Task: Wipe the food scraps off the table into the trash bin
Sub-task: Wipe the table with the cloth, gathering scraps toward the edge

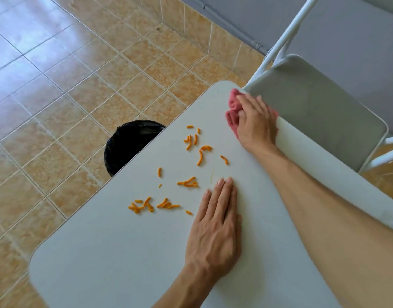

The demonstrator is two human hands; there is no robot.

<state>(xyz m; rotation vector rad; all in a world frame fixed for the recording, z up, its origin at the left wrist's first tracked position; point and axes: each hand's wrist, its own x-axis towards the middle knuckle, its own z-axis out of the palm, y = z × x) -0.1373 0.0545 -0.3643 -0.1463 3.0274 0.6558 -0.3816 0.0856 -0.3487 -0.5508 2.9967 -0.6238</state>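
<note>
Several orange food scraps (187,183) lie scattered over the middle of the white table (115,252). My right hand (255,123) presses a bunched pink cloth (232,114) down near the table's far corner, beyond the scraps. My left hand (217,218) lies flat on the table, palm down and fingers together, just right of the scraps and holding nothing. A black trash bin (126,145) with a dark liner stands on the floor below the table's left edge, partly hidden by the tabletop.
A white folding chair (320,107) stands against the table's far right edge, its seat close to my right hand. Tan floor tiles (80,85) stretch to the left, and a grey wall (335,30) rises behind the chair.
</note>
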